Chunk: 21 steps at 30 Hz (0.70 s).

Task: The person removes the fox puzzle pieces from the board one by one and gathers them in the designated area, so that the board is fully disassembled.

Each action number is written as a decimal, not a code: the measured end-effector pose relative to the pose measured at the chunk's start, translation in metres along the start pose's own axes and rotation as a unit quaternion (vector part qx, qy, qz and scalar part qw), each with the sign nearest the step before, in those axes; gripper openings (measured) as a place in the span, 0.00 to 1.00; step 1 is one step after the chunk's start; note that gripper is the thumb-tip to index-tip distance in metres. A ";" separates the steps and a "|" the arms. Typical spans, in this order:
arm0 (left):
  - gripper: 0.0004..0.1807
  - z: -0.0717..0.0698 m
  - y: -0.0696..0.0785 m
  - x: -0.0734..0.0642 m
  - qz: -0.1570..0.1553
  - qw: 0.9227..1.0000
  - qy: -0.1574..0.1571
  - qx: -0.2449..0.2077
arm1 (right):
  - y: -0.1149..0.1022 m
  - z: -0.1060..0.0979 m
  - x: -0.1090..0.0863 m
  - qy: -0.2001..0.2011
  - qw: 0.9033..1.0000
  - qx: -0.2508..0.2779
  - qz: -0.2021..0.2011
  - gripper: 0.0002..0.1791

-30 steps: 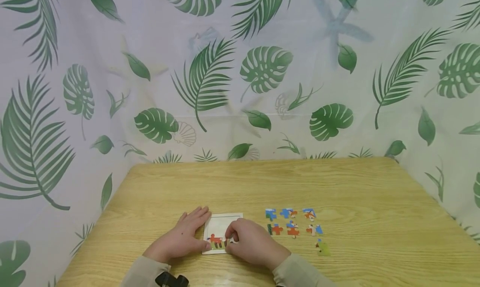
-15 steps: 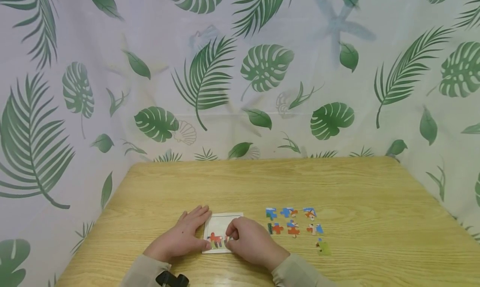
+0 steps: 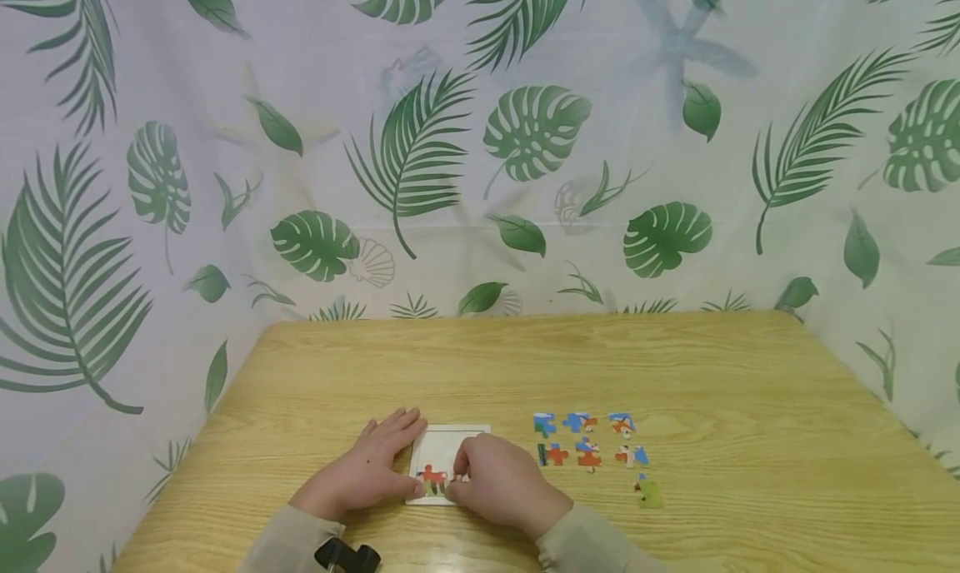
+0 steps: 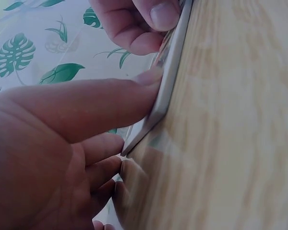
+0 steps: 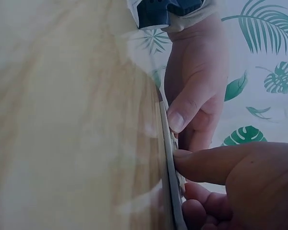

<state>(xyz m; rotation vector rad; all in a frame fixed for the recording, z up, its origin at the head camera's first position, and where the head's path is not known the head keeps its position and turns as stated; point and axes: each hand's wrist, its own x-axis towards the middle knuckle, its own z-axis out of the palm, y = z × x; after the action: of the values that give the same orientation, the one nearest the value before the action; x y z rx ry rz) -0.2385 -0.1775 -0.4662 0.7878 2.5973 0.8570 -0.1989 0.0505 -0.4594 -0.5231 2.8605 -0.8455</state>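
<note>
A white puzzle tray [image 3: 452,441] lies flat on the table, with a red-and-green jigsaw piece [image 3: 432,475] in its lower left part. My left hand [image 3: 363,475] rests along the tray's left side, fingers stretched out and the thumb on the lower left corner. In the left wrist view that thumb [image 4: 115,103] presses at the tray's edge. My right hand [image 3: 506,483] is over the tray's lower right, thumb and curled index finger pinching a second jigsaw piece [image 3: 461,477], mostly hidden by the fingers. The right wrist view shows the right thumb [image 5: 206,165] close to the left one.
To the right of the tray, several loose jigsaw pieces [image 3: 588,455] lie in rows, with blue, red and white parts. A green piece [image 3: 648,493] lies lowest of them. A leaf-patterned curtain [image 3: 525,223] stands behind the wooden table [image 3: 712,390].
My right hand has shifted slightly left with the pinched piece, closer to the piece in the tray, and covers more of it. The left hand stays put on the tray.
</note>
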 end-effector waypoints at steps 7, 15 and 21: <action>0.50 0.000 0.000 -0.001 -0.006 1.000 -0.002 -0.004 | 0.007 0.002 0.000 0.006 0.998 0.062 0.003 0.08; 0.50 -0.002 -0.003 -0.002 -0.002 1.000 -0.007 -0.003 | 0.011 -0.001 0.001 -0.011 0.992 0.122 -0.015 0.08; 0.51 -0.001 -0.005 -0.002 0.004 1.000 -0.004 0.000 | 0.018 -0.011 0.005 -0.033 0.987 0.159 -0.018 0.07</action>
<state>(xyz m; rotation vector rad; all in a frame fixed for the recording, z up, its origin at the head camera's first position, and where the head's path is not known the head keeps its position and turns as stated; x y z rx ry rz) -0.2390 -0.1824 -0.4684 0.7992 2.5879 0.8546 -0.2108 0.0679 -0.4601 -0.5506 2.5902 -1.2357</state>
